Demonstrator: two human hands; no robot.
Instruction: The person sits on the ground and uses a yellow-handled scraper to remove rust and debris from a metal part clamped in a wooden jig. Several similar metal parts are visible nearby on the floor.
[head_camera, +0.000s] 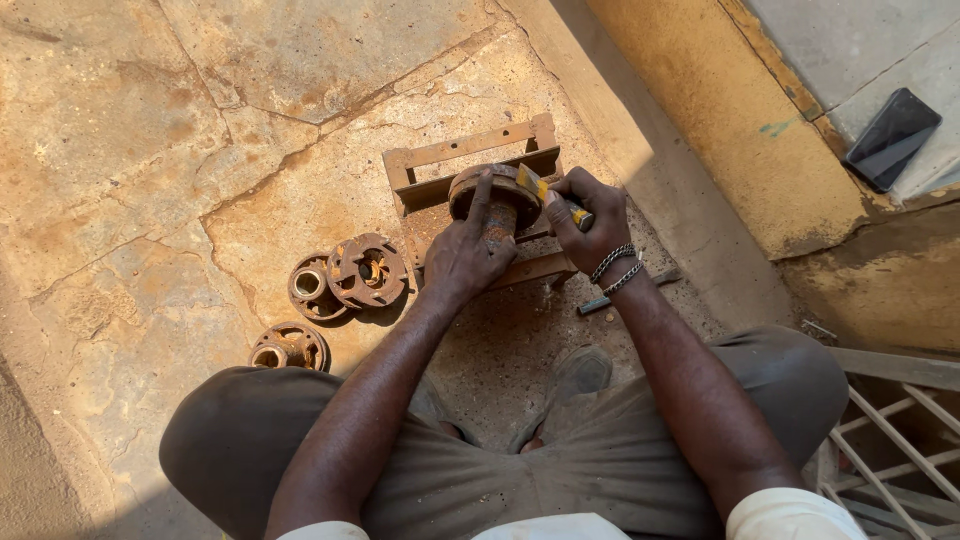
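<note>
The left hand (468, 255) presses down on a rusty round flange (495, 195), fingers spread over its rim, holding it steady on a rusty metal frame (470, 150). The right hand (590, 220) is closed around a yellow-handled tool (545, 192) whose tip meets the flange's top edge. This looks like scraping or chiselling in progress; the next stroke would need firm downward hold. Left of the frame lie three more flanges (345, 275); right of it, a metal bar (625, 292). Both forearms reach forward over bent knees.
</note>
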